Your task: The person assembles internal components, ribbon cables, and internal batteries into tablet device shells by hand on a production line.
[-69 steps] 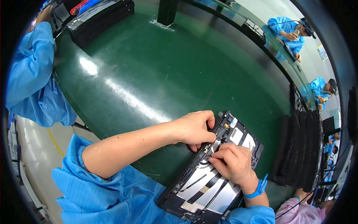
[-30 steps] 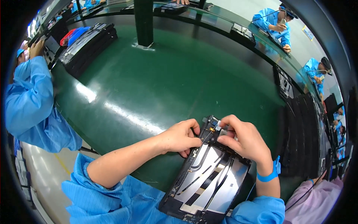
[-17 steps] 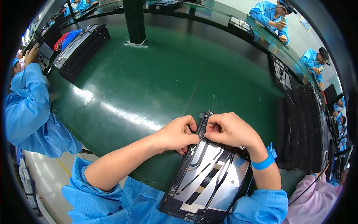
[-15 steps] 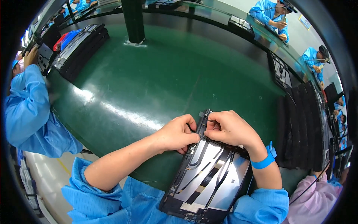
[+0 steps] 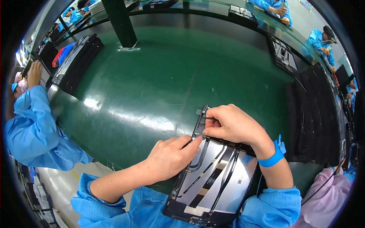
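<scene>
An opened tablet [image 5: 224, 171] leans across my lap and the table edge, its silver inner plate crossed by black ribbon cables [image 5: 210, 184]. My left hand [image 5: 169, 157] grips the tablet's left edge near the top, index finger and thumb pressed close to the upper frame. Over the tablet's top corner, my right hand [image 5: 232, 124] is closed in a pinch. A thin dark strip [image 5: 208, 118] shows at its fingers; whether it is a cable or a tool cannot be told. A blue band [image 5: 272, 156] circles my right wrist.
The green table [image 5: 152, 79] spreads ahead, with a dark post [image 5: 119, 24] at its back. Stacked black device parts stand at the right [image 5: 313, 117] and far left [image 5: 78, 62]. Another tablet [image 5: 282, 54] lies back right. A blue-sleeved person [image 5: 32, 125] works at left, a pink-sleeved one [image 5: 329, 193] at right.
My left hand has shifted down and left along the tablet's edge, its index finger now straighter. My right hand stays pinched over the top corner. The view has turned slightly.
</scene>
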`<move>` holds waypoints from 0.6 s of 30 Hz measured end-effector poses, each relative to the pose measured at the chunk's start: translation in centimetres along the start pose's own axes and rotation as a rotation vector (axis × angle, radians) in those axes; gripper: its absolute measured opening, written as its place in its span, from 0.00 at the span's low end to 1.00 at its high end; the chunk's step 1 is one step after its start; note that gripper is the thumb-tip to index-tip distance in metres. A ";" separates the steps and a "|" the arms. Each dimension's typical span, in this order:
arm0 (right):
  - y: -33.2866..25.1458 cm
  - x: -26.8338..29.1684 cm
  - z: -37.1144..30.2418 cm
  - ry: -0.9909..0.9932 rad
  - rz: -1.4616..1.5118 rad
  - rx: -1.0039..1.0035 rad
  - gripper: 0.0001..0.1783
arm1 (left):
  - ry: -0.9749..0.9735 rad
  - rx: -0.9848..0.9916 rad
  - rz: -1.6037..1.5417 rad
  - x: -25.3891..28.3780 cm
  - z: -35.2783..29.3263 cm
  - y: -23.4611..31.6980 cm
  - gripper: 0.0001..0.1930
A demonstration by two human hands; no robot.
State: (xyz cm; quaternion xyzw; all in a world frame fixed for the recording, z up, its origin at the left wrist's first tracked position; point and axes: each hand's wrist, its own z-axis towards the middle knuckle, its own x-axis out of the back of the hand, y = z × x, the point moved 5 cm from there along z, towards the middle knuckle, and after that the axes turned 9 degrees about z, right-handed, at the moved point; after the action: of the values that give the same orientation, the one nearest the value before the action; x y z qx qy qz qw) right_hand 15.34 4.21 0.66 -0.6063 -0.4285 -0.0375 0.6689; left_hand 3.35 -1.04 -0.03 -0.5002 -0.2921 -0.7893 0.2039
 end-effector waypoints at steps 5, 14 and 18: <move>0.1 0.1 0.3 -0.053 0.008 -0.025 0.09 | -0.034 -0.031 0.066 0.1 0.3 0.4 0.14; 0.6 2.1 -1.5 0.130 0.042 -0.005 0.11 | -0.113 -0.040 -0.083 -0.7 0.6 0.5 0.21; -0.2 7.6 -9.1 0.585 -0.239 -0.225 0.18 | -0.271 0.100 -0.263 2.0 -2.7 1.1 0.42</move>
State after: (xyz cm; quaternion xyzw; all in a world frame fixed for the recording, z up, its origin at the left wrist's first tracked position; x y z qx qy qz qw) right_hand 24.79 0.07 6.44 -0.5854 -0.2795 -0.3351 0.6834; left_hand 1.42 -3.70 1.17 -0.5485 -0.4188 -0.7190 0.0825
